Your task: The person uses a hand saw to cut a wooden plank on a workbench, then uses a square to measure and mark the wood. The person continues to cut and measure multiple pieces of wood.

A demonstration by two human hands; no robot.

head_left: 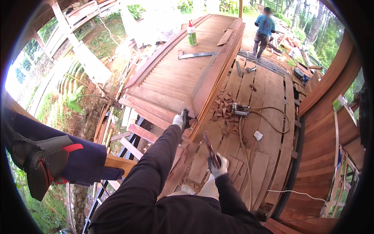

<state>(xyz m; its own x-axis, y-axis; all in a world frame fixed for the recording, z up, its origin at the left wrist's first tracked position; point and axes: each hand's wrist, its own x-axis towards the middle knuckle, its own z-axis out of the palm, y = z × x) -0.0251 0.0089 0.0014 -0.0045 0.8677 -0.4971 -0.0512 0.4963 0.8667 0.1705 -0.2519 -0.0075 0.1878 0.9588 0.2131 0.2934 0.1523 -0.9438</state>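
Observation:
A stack of louvered wooden panels (171, 66) lies in front of me, long side running away. My left hand (182, 119), in a white glove with dark fingers, rests on the near right corner of the top panel, fingers apart. That hand partly hides the corner joint. To the right and nearer to me, my right hand (219, 165), gloved the same way, is closed around a slim, dark reddish-brown stick-like piece (209, 145). Its tip points up and away from me, apart from the panels. On the top panel are a metal try square (196, 55) and a green-labelled bottle with a red cap (191, 34).
Wood offcuts (223, 105) lie heaped beside the stack. A metal power tool (240, 109) with a hose (286, 121) sits on the plank floor (269, 89). A cap and dark cloth (50, 156) hang at left. Another person (265, 29) stands at the far right.

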